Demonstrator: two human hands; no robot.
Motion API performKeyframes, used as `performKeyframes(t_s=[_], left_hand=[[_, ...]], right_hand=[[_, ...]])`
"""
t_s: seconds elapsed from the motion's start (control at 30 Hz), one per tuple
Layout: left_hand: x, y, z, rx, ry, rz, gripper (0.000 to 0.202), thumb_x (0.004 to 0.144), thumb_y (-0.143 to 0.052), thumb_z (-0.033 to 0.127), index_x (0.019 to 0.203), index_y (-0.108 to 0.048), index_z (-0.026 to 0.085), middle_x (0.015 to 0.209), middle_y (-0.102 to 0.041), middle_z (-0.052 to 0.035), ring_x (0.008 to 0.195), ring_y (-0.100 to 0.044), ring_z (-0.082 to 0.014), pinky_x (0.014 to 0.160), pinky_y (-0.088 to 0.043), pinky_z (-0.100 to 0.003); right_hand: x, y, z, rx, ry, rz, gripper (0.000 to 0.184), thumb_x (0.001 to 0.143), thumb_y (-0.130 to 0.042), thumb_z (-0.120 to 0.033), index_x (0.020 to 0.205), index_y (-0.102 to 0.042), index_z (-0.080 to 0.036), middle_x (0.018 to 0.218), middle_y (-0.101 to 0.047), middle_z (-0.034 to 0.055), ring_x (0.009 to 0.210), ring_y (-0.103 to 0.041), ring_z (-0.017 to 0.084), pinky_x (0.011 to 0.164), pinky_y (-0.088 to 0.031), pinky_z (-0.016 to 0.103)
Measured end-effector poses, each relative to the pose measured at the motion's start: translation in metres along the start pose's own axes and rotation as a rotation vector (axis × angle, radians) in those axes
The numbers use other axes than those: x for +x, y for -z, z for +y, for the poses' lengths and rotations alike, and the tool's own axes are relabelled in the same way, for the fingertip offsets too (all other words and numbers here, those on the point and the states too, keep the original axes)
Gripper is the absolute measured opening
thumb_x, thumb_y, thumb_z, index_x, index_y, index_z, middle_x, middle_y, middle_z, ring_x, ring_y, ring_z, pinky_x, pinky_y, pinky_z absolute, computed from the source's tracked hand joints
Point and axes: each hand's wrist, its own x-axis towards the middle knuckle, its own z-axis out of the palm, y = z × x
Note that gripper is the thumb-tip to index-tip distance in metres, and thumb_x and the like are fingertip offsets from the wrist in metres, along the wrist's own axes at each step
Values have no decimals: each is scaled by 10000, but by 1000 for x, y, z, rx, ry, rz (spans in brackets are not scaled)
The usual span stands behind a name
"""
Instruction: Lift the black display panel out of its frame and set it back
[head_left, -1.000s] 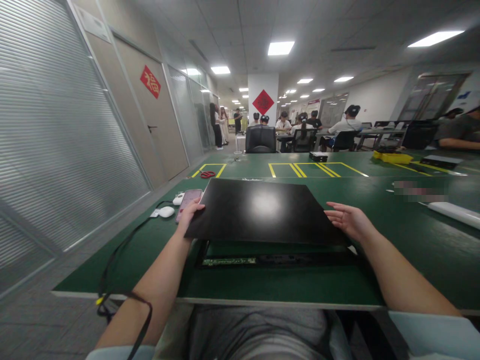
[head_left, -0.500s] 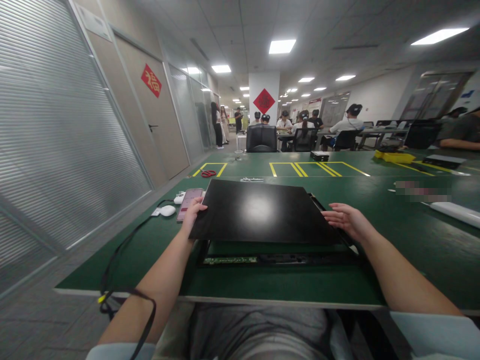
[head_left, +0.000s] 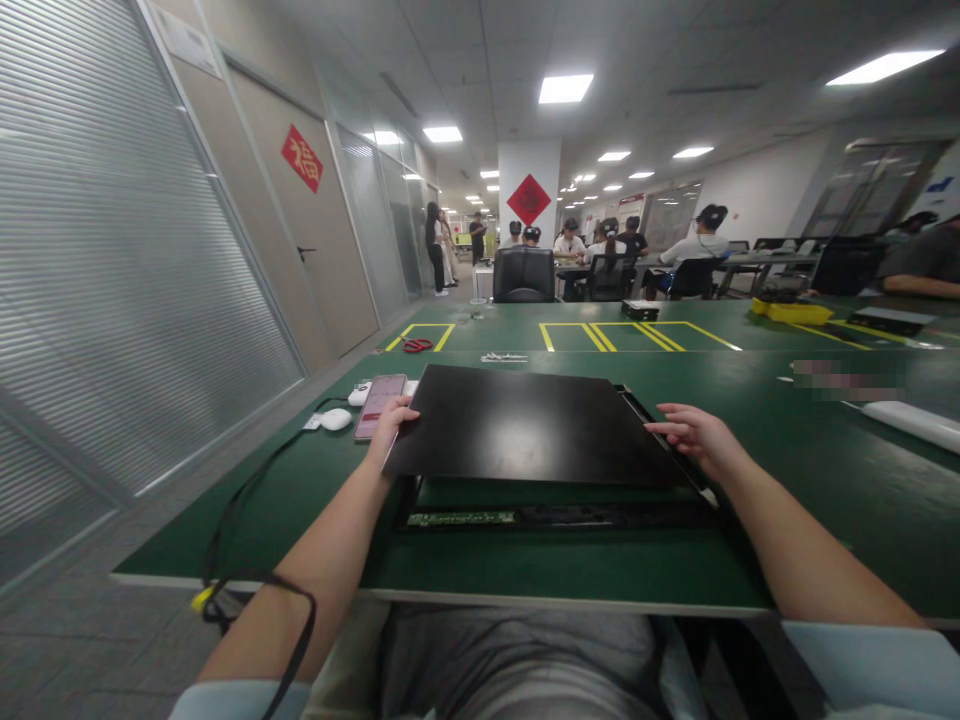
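Observation:
A large flat black panel is held over an open black frame that lies on the green table. The panel's near edge is raised above the frame; a strip of circuit board shows under it. My left hand grips the panel's left edge, fingers curled over it. My right hand holds the right edge with fingers partly stretched along it.
A pink phone and two white earbud-like cases lie left of the panel, with a black cable trailing off the table. Red scissors and yellow floor-style markings lie farther back. People sit at desks behind.
The panel has been lowered and tilted flatter toward the frame. Both hands moved down slightly with it.

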Motion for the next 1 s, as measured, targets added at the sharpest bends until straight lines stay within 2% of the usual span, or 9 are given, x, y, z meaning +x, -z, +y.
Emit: performKeyframes(t_s=[0.1,0.2,0.57,1.0], left_hand=[[-1,-2,1,-19,92,-25,336,412,-652,210,739,-579,201,603,-627,33,582,-575,-168,573,-444,-276],[-1,-5,0,7,111,-20,341,402,-639,204,736,-569,210,597,-620,40,576,-572,-175,568,-429,-280],[7,-3,-7,109,108,-51,341,390,-653,234,723,-586,209,592,-627,31,599,-576,-192,605,-423,-290],[7,-3,-13,104,108,-54,333,403,-698,215,724,-611,200,564,-644,28,535,-588,-182,558,-442,-286]], right_hand=[[2,0,2,-6,18,11,263,719,-605,-200,980,-618,-169,749,-753,155,408,-424,107,349,-219,198],[7,2,6,-2,48,33,253,714,-612,-198,962,-625,-155,722,-747,168,375,-367,87,340,-168,190],[6,3,7,-50,82,68,173,709,-621,-171,877,-642,-131,670,-732,181,354,-346,64,337,-187,172],[7,2,6,-63,51,86,168,690,-599,-132,855,-627,-149,634,-721,157,356,-377,89,352,-169,199]])
